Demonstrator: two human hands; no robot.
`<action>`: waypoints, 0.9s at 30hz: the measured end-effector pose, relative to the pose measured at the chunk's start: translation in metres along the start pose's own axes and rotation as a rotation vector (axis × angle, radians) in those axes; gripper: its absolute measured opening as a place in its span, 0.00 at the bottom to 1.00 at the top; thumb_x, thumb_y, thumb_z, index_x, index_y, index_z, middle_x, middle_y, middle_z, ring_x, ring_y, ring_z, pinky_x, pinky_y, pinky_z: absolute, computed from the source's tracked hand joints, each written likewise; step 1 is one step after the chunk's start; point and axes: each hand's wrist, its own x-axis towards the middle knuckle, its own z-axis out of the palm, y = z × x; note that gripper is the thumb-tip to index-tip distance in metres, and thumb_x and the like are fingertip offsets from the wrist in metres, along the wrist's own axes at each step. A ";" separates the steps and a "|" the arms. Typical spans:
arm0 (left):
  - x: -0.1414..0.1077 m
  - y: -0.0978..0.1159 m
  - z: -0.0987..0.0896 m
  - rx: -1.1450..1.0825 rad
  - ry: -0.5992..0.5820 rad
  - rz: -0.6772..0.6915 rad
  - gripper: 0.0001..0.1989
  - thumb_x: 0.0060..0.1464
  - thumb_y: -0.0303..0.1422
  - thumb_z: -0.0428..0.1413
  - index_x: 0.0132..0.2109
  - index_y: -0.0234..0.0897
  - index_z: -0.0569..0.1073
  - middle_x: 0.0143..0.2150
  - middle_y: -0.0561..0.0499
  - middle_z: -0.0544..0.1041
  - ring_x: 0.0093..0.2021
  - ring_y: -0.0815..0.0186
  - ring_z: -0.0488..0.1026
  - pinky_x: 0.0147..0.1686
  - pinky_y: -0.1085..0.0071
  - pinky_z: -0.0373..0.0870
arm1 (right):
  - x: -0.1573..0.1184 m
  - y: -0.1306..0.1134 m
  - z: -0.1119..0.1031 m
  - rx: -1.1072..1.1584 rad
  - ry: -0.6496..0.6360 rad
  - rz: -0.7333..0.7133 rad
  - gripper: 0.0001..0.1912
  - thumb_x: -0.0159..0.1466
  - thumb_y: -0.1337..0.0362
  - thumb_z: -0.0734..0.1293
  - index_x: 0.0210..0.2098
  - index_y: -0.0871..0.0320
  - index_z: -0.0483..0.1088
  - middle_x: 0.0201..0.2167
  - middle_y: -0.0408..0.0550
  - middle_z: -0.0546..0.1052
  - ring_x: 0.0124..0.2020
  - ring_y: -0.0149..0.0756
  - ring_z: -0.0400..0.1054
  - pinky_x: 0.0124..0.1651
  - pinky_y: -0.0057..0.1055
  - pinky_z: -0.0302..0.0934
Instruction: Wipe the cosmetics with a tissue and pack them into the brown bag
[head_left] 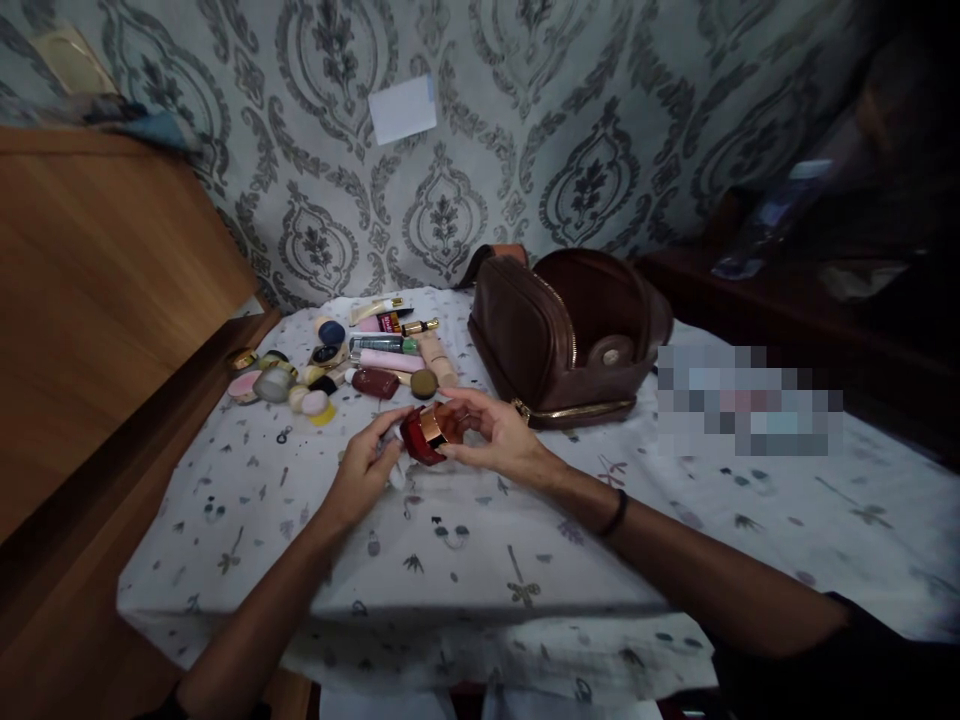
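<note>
A dark red glass cosmetic bottle (422, 438) with a shiny copper-coloured band is held over the patterned cloth, between my two hands. My right hand (495, 432) grips it at the copper-coloured end, fingers above and thumb below. On the other side, my left hand (369, 458) is closed on a crumpled white tissue (397, 470), which lies against the red glass. Just behind the hands are a dark red flat bottle (375, 382) and a small round pot with an olive-brown top (424, 384).
Several cosmetics, including a pink tube (386, 360), lie at the back left. A brown leather bag (517, 320) stands unzipped at the back right. The patterned cloth (465, 570) covers the table; a wooden panel (97, 300) rises at left. A plastic bottle (772, 220) stands far right.
</note>
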 end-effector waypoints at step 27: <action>0.006 0.029 0.015 0.455 -0.047 0.339 0.11 0.65 0.32 0.49 0.42 0.38 0.76 0.37 0.48 0.75 0.41 0.60 0.71 0.42 0.65 0.67 | -0.008 -0.008 0.005 -0.321 -0.289 0.044 0.66 0.48 0.63 0.78 0.73 0.56 0.34 0.46 0.51 0.77 0.45 0.42 0.72 0.50 0.37 0.65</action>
